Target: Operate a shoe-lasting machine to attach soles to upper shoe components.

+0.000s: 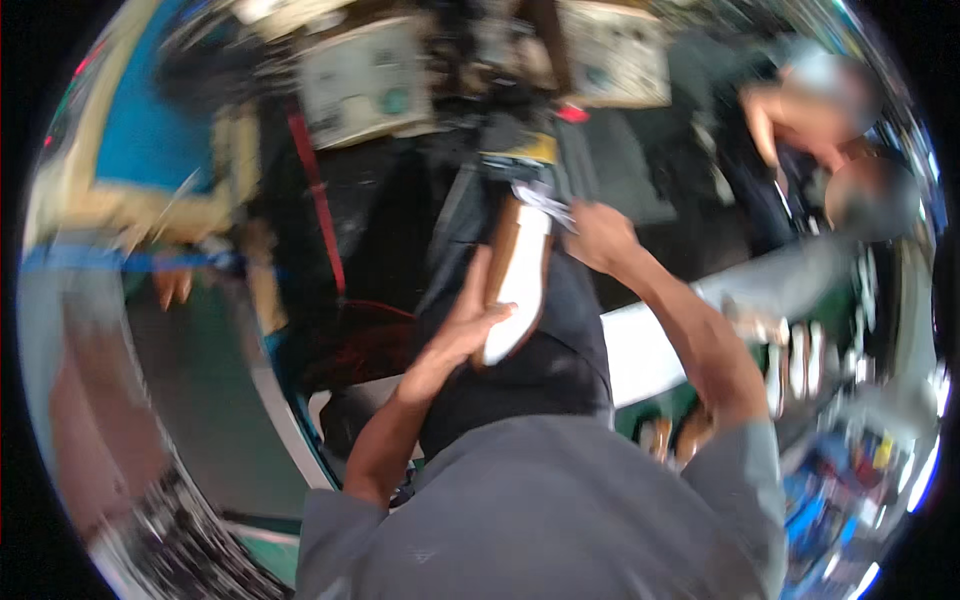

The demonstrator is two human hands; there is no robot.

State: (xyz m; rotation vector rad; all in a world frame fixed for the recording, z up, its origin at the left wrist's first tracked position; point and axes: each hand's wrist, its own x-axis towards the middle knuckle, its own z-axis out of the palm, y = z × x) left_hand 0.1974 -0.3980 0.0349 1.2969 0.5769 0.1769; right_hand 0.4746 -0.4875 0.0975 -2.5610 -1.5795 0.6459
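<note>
A shoe (522, 275), sole side up by its look, lies lengthwise over my dark-trousered lap. Its underside is white and its sides are brown. My left hand (478, 322) grips the near end, with the thumb across the white face. At the far end my right hand (602, 238) is closed beside the shoe's right side. A pale, streaky piece (545, 205) lies between that hand and the shoe's far tip. Motion blur hides what the right fingers hold.
Several shoes (797, 360) stand at the right, past a white surface (650, 350). Co-workers (800, 125) are at the upper right. A red strap (318, 200) runs down on the left, before a dark green belt-like surface (200, 380). Pale boards (365, 80) stand ahead.
</note>
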